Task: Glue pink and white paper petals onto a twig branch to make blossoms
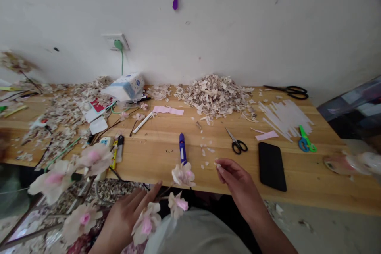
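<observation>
My left hand (126, 214) is at the table's near edge, fingers curved over an artificial flower branch, its thumb hidden. Pale blossoms with pink centres stand out from the stems around it: one blossom (146, 225) beside the wrist, another blossom (183, 174) past the fingertips, and more blossoms (93, 158) to the left. My right hand (238, 180) is raised over the front edge, thumb and forefinger pinched on a small whitish petal piece (218, 164). Between the hands lies a blue-purple pen-shaped tool (182, 149). Black-handled scissors (236, 143) rest beyond my right hand.
A heap of dry petals (216, 93) lies against the wall, with more scraps at left. A tissue pack (126, 87), a utility knife (120, 149), a black phone (272, 166), white strips (287, 117), green-blue scissors (305, 141) and large black scissors (293, 91) are on the table.
</observation>
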`<state>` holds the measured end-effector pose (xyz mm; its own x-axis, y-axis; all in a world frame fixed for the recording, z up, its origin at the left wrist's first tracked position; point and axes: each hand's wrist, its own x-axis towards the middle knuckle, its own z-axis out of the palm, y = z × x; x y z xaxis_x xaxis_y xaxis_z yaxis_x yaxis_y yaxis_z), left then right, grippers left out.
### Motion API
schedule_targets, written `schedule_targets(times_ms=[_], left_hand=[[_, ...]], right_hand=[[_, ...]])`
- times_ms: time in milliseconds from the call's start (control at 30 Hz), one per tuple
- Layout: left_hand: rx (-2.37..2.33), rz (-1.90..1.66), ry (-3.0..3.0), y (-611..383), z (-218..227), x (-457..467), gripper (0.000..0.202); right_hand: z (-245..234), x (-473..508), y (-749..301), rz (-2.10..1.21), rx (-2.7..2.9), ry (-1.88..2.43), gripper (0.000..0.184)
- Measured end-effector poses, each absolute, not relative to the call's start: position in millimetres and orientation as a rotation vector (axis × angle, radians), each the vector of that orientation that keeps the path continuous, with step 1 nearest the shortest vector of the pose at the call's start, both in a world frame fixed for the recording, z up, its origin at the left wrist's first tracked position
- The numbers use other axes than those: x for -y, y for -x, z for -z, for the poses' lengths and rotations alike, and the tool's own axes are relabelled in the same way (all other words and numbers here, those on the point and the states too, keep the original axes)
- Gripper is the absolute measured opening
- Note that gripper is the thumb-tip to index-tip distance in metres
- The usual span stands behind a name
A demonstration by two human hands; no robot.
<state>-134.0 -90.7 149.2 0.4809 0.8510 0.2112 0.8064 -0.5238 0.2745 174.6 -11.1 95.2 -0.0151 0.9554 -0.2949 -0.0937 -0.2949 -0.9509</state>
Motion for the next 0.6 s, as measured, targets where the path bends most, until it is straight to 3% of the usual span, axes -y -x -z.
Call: schedule_targets(times_ms=[133, 300, 433, 600], left_hand=[[-1.402, -0.401, -2.519, 134, -145, 95, 0.046], [-1.327, -0.467, -2.382, 130, -150, 99, 0.043], [-1.317, -0.429, -2.389, 124, -161, 99, 0.046], [-1.229, -0.384, -2.496, 117, -176, 94, 0.043]], right_hand=[[-138, 30, -176, -1.513, 0.842, 1.192, 0.021], [-182, 47, -171, -1.489, 1.191, 1.087, 0.005], [-204, 49, -170, -1.339, 1.67, 0.84, 0.019], [-210, 39, -172, -1.313, 1.91, 0.661, 0.023]])
